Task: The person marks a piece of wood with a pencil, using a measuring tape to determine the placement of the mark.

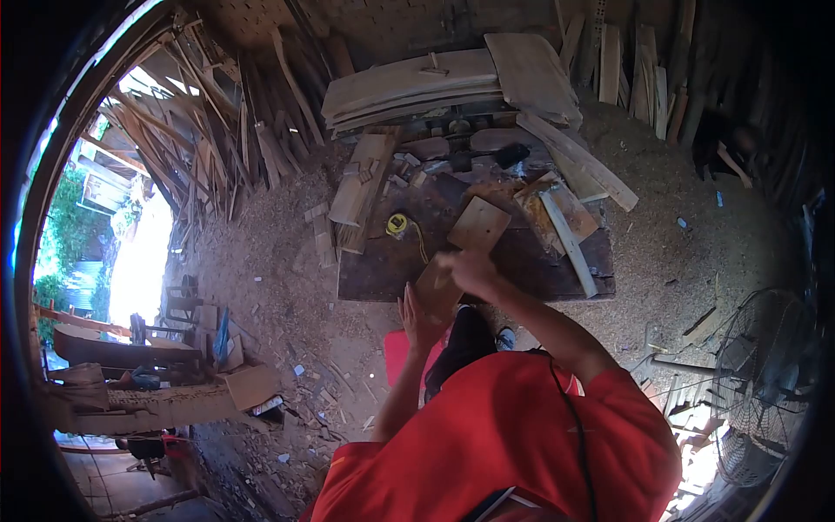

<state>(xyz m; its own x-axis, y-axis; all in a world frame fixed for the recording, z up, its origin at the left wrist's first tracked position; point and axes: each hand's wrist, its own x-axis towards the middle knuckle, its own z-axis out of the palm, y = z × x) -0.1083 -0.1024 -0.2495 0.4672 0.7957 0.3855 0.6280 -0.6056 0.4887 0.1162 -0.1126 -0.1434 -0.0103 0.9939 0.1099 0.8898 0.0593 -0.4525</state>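
Observation:
My left hand (419, 320) holds a small flat wooden board (437, 294) by its near left edge, with the fingers along its side. Over the board's upper right part is my right hand (474, 273), its fingers closed; what they hold, if anything, is too small to make out. Just beyond, a second wooden piece (479, 224) with small dark holes lies on the dark low table (374, 274). To the left of it sits a yellow tape measure (397, 225), with its tape running out toward my hands.
Planks (361, 187) and small wood offcuts (417, 178) lie on the table's left side. A long strip (567, 244) crosses its right side. Stacked boards (409, 87) stand behind. A wire fan cage (761, 383) is at right, and wood chips cover the floor (278, 235).

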